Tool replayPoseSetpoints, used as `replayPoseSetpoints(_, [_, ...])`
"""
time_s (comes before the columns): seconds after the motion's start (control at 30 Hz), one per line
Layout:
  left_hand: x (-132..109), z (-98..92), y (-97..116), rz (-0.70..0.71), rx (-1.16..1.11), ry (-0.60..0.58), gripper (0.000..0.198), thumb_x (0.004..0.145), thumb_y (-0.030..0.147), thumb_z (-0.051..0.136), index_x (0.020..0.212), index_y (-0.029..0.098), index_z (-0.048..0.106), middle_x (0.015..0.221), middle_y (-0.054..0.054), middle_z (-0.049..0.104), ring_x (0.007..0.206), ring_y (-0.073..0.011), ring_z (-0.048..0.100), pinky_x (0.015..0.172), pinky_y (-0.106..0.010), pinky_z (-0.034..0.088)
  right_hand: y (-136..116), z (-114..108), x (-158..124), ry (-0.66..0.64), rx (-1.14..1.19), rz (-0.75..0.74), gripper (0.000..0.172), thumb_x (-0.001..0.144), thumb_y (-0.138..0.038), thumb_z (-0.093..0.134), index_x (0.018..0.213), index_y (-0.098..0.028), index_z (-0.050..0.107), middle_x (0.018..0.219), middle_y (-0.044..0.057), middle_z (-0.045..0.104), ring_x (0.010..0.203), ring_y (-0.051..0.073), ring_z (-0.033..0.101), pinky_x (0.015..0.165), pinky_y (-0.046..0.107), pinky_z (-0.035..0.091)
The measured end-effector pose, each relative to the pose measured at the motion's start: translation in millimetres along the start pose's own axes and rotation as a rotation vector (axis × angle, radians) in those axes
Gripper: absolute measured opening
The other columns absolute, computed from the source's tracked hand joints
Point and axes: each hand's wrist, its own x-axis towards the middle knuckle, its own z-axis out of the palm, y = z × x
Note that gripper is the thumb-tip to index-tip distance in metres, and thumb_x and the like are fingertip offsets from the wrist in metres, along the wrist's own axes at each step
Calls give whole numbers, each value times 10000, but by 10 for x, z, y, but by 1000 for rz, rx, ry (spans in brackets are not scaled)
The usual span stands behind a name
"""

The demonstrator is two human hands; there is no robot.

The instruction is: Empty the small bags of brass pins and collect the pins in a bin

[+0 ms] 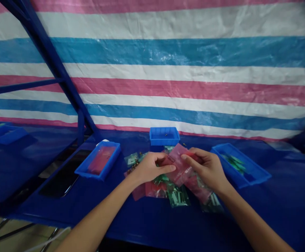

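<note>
A pink translucent plastic bag (180, 164) is held up between my two hands over the middle of the table. My left hand (152, 167) pinches its left side between thumb and fingers. On its right side, my right hand (207, 164) grips it with the thumb on top and the fingers curled behind. Below the hands lies a pile of small bags: a pink bag (156, 190), a clear green-tinted bag (178, 196) with pale strips inside, and another clear bag (212, 203) at the right. Small brass-coloured pieces (134, 168) lie partly hidden behind my left hand.
A blue tray (78, 171) with pink bags stands left, beside a black phone (60, 178). A small blue tray (164, 141) is at the back, and another blue tray (257, 177) with green pieces stands right. A blue metal frame (49, 59) slants at left before a striped sheet (184, 52).
</note>
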Motion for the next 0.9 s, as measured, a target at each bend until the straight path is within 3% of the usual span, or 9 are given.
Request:
replayPoseSetpoints(0.13, [-4,37,-16,-37,-46,-22,326,782,423,701,922,129,680,806,-49,698,684,-151,617,594,-230,432,12,35,4,-49,29,15,256,830,-427,653,786,-175,666,728,13,608,659,139,521,592,248,404])
replayPoseSetpoints(0.23, [42,-34,-10,-22,-48,66,310,793,406,690,927,127,678,844,-63,712,728,-161,635,632,-236,456,50,32,30,-47,75,43,271,845,-442,635,952,-195,667,834,25,660,719,154,573,623,248,432])
replayPoseSetpoints(0.3, [76,-168,2,13,-37,200,310,804,400,678,941,122,678,878,-72,713,749,-157,632,647,-234,458,88,11,57,-36,80,58,307,861,-461,610,1006,-193,655,860,34,671,738,159,590,637,252,444])
replayPoseSetpoints(0.43, [-51,-632,70,58,64,606,372,802,449,660,966,115,657,886,-78,705,694,-148,612,581,-222,433,174,-52,107,-21,6,60,350,882,-498,563,955,-170,664,785,37,655,704,159,580,635,266,438])
replayPoseSetpoints(0.53, [-410,-1055,157,25,335,872,400,790,459,658,1021,133,646,908,-73,709,769,-183,641,663,-244,459,217,-84,125,-54,-62,55,368,889,-518,537,919,-176,670,770,37,658,700,169,580,632,277,430])
replayPoseSetpoints(0.63, [-834,-1444,221,-178,781,1053,520,750,444,682,1179,168,581,865,-51,711,767,-210,648,687,-268,440,219,-86,124,-136,-128,36,369,891,-525,522,864,-190,674,773,32,666,698,175,580,630,284,422])
replayPoseSetpoints(0.73, [-1108,-1728,191,-384,964,885,470,746,421,648,1154,196,587,756,-18,693,704,-207,635,637,-265,416,200,-71,116,-177,-169,11,369,897,-524,509,843,-200,677,786,30,674,715,182,588,653,292,427])
replayPoseSetpoints(0.9, [-1193,-1859,-30,-521,751,612,490,640,413,690,1062,173,623,730,-14,655,661,-192,618,550,-238,406,202,-72,120,-165,-187,-15,391,894,-537,498,826,-196,679,760,40,678,710,197,596,639,297,432])
